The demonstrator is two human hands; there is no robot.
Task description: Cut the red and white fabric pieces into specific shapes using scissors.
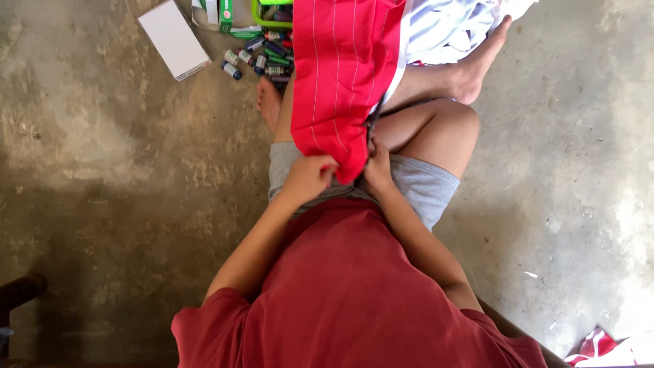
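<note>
Both hands, left hand [308,178] and right hand [378,167], are gripping the near end of the red striped cloth [344,75]. Its long axis is running straight away from them over the lap toward the floor's [109,191] far edge; neither hand is nearer.

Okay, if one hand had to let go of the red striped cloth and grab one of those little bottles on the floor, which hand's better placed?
Probably the left hand. The small bottles lie on the floor on the left, past the left knee. The right hand grips the red cloth farther from them and would have to cross it.

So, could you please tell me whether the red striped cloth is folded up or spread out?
Spread out: the red striped cloth lies open over the lap, its near edge pinched by the left hand and right hand.
</note>
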